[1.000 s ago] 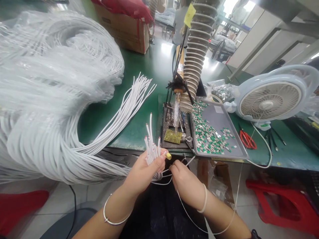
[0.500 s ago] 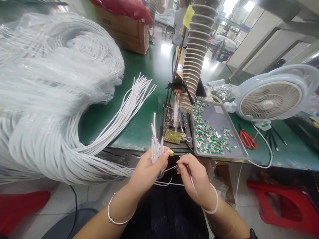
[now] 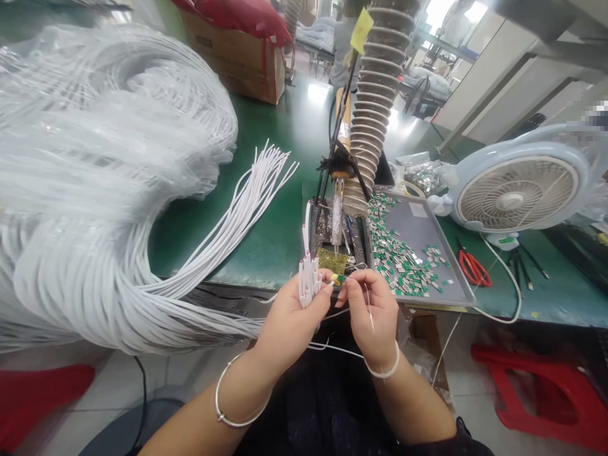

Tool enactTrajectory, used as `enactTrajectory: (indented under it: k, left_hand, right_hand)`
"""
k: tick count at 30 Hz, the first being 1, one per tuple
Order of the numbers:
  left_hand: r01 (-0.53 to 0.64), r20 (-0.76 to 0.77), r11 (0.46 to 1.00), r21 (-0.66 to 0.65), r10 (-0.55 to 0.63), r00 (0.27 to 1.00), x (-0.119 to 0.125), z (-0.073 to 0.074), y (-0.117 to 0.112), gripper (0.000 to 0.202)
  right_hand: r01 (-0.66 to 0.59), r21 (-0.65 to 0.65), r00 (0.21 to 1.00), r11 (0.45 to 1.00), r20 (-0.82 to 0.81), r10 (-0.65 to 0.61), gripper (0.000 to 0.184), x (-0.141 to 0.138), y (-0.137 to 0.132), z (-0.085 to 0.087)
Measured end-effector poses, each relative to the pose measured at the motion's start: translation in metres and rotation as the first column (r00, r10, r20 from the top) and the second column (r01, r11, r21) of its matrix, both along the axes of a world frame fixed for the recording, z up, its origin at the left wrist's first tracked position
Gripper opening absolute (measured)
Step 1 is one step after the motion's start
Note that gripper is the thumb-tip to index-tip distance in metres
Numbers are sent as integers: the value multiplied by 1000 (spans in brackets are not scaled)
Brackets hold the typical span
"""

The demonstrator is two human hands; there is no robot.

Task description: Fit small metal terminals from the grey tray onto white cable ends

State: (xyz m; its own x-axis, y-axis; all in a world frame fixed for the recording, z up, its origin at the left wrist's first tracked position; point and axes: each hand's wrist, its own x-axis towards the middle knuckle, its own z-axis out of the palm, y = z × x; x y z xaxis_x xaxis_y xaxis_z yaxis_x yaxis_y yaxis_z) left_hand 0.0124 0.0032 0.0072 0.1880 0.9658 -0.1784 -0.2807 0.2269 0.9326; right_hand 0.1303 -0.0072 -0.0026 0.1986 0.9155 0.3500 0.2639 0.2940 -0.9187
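My left hand (image 3: 297, 313) is closed around a bundle of white cables (image 3: 310, 278), their cut ends with pinkish tips standing upward. At its fingertips shows a small yellow piece (image 3: 334, 278). Touching that piece is a small green-and-silver connector (image 3: 341, 278), pinched at its other end by my right hand (image 3: 375, 310). A thin solder wire (image 3: 370, 310) runs through the same hand and trails down past the wrist. Just behind both hands, a soldering iron (image 3: 337, 215) hangs tip down over a yellowish sponge (image 3: 331, 259).
A grey tray (image 3: 449, 269) with many green-and-silver connectors lies to the right. Beyond it are red-handled pliers (image 3: 475, 269) and a fan (image 3: 517, 193). Coiled white cables (image 3: 118, 253) fill the left. A ribbed hose (image 3: 375, 107) hangs behind the iron.
Both hands have moved up towards the sponge, and my right hand has come closer to my left. The green connector now meets the yellow piece at the left fingertips.
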Motion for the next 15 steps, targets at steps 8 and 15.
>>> enactTrajectory:
  k: [8, 15]
  left_hand:
    - [-20, 40, 1000, -18, 20, 999, 2, 6, -2, 14]
    - [-2, -30, 1000, 14, 3, 1000, -1, -1, 0, 12]
  right_hand:
    - [-12, 7, 999, 1000, 32, 12, 7, -1, 1, 1]
    - [29, 171, 960, 985, 270, -76, 9, 5, 1, -5]
